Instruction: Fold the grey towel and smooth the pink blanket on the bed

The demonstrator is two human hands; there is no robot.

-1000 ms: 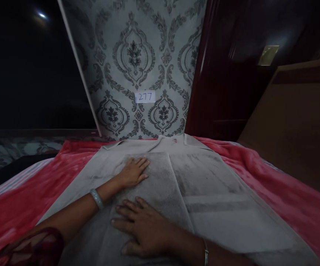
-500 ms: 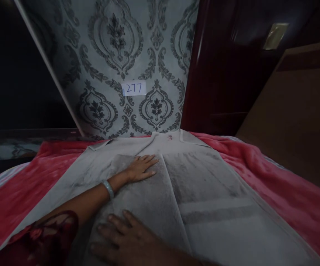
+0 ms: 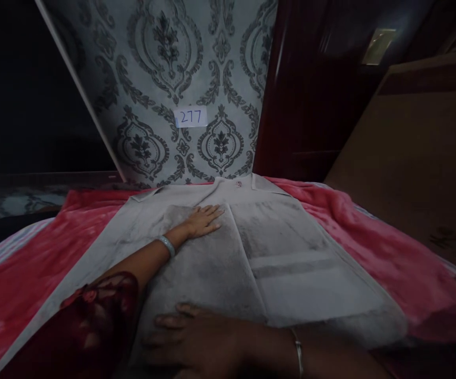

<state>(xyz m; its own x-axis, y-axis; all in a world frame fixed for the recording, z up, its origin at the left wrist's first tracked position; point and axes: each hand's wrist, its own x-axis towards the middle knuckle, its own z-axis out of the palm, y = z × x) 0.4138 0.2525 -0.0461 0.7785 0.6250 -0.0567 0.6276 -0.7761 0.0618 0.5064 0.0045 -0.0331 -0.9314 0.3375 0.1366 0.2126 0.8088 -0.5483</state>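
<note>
A grey cloth (image 3: 314, 292) lies spread out in front of me, with a folded panel (image 3: 208, 273) on its left half and a raised edge running down the middle. Small flaps show at its far corners, and a small red mark is near its far edge. My left hand (image 3: 204, 221), below a pale bracelet, rests flat on the far part of that panel, fingers spread. Nearer to me, my right hand (image 3: 200, 339) lies over the panel's near part with its fingers apart, dim and slightly blurred. Neither hand grips anything visible.
A red blanket (image 3: 81, 231) lies beneath the grey cloth and shows on both sides. Behind is a patterned wall (image 3: 172, 52) with a paper label (image 3: 190, 117) reading 277. A large cardboard box (image 3: 417, 158) stands at right, and a dark screen-like panel (image 3: 34, 95) at left.
The view has shifted a little. My right hand has turned and moved nearer to me, its forearm now reaching in from the right. My left hand stays on the panel.
</note>
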